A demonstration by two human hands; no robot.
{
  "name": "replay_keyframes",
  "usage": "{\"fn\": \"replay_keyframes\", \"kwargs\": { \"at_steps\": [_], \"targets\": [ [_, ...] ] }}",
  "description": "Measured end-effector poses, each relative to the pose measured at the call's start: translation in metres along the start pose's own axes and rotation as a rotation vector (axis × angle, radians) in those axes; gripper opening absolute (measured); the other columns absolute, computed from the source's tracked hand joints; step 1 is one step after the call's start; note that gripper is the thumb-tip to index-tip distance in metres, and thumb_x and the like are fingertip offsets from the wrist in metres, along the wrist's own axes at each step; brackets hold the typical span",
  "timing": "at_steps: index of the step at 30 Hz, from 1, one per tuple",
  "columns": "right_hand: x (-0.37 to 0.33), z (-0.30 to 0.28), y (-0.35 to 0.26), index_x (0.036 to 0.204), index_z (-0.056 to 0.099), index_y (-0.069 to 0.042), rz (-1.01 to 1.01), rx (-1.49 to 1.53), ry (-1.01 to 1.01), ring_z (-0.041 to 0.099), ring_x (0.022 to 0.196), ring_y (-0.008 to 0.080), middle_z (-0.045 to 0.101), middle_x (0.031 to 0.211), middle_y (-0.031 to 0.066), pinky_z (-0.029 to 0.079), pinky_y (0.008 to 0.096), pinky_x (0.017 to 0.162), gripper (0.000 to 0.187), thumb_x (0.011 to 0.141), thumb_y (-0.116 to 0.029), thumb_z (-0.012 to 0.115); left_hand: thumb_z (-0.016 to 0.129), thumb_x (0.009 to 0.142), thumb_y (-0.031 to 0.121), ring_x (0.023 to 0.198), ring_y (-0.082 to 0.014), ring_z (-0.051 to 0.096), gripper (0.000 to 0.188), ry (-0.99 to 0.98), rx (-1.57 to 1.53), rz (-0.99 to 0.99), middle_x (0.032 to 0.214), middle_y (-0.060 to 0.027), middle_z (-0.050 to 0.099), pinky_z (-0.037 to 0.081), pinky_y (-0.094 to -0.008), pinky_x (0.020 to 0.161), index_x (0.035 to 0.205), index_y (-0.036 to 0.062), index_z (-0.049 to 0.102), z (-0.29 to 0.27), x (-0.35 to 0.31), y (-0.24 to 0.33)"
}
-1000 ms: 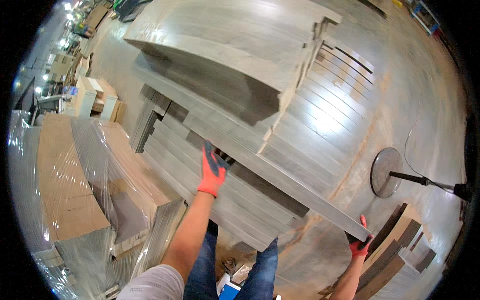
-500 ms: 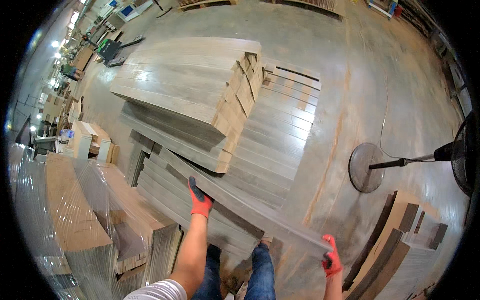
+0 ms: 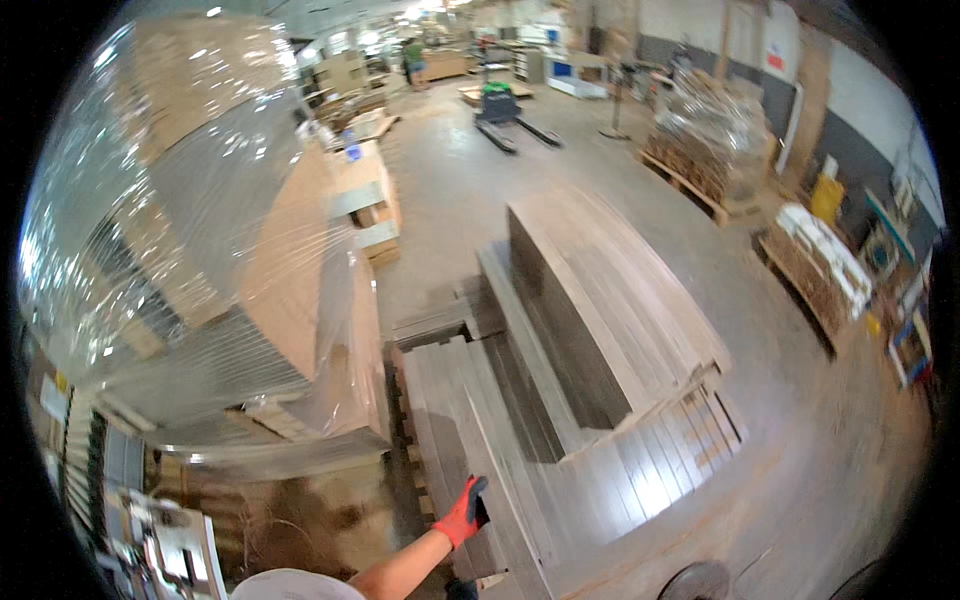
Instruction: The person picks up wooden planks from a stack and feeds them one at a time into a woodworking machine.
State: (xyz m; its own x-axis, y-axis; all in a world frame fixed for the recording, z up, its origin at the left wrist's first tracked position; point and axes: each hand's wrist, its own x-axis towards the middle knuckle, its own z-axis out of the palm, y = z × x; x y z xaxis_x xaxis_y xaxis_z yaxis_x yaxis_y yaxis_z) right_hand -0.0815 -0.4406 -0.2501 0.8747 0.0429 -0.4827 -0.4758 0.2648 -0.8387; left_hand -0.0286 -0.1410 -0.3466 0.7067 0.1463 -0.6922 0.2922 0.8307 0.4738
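Observation:
My left hand [image 3: 463,514], in a red glove with dark fingertips, is closed on the edge of a long grey plank [image 3: 513,528]. This plank slants from the middle of the view down to the lower edge, lying over or just above a low layer of similar grey planks [image 3: 432,395]. My right hand is out of view, and so is the plank's near end. Beyond the held plank rises a tall block of stacked planks [image 3: 630,290], with flat planks [image 3: 640,485] spread along its near side.
Film-wrapped cardboard stacks [image 3: 290,270] stand close on my left. Farther off are a pallet jack [image 3: 498,108], a wrapped load on a pallet [image 3: 710,140] and another loaded pallet [image 3: 820,265]. A round fan base [image 3: 695,582] shows at the lower edge.
The view has swung left and up, so the stacks appear farther right. My left hand keeps its hold on the plank. My right hand, earlier at the plank's right end, has left the view.

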Motion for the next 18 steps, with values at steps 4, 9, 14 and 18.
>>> {"fn": "replay_keyframes", "kwargs": {
  "at_steps": [4, 9, 14, 18],
  "targets": [
    [-0.029, 0.036, -0.018, 0.144, 0.058, -0.008, 0.012, -0.127, -0.198, 0.053, 0.135, 0.0225, 0.058, 0.138, 0.0043, 0.040, 0.0388, 0.116, 0.074, 0.088, -0.051, 0.080, 0.072, 0.103, 0.043, 0.137, -0.0282, 0.061, 0.062, 0.045, -0.169, 0.171, 0.150, -0.0045, 0.063, 0.052, -0.0508, 0.115, 0.158, 0.0227, 0.050, -0.027, -0.109, 0.004],
    [-0.091, 0.053, -0.038, 0.144, 0.058, -0.008, 0.013, -0.300, -0.496, 0.054, 0.133, 0.0219, 0.058, 0.137, 0.0040, 0.041, 0.0390, 0.115, 0.074, 0.089, -0.051, 0.080, 0.069, 0.105, 0.043, 0.136, -0.0253, 0.054, 0.084, 0.119, -0.294, 0.510, 0.152, -0.0035, 0.054, 0.048, -0.0461, 0.110, 0.171, 0.0378, 0.018, -0.028, -0.279, 0.041],
    [-0.187, 0.069, -0.057, 0.144, 0.059, -0.007, 0.094, -0.462, -0.819, 0.055, 0.131, 0.0214, 0.058, 0.137, 0.0036, 0.042, 0.0391, 0.114, 0.073, 0.090, -0.052, 0.080, 0.072, 0.103, 0.028, 0.148, -0.0247, 0.044, 0.087, 0.252, -0.519, 0.844, 0.160, -0.0086, 0.043, 0.042, -0.0467, 0.119, 0.173, 0.0264, 0.020, -0.075, -0.496, 0.051],
    [-0.270, 0.091, -0.058, 0.144, 0.059, -0.007, 0.151, -0.522, -1.024, 0.056, 0.129, 0.0209, 0.059, 0.136, 0.0034, 0.043, 0.0392, 0.113, 0.073, 0.091, -0.052, 0.080, 0.070, 0.106, 0.029, 0.134, -0.0173, 0.054, 0.063, 0.477, -0.427, 1.299, 0.147, -0.0036, 0.057, 0.047, -0.0393, 0.113, 0.161, 0.0208, 0.041, -0.169, -0.637, -0.026]
  ]
}}
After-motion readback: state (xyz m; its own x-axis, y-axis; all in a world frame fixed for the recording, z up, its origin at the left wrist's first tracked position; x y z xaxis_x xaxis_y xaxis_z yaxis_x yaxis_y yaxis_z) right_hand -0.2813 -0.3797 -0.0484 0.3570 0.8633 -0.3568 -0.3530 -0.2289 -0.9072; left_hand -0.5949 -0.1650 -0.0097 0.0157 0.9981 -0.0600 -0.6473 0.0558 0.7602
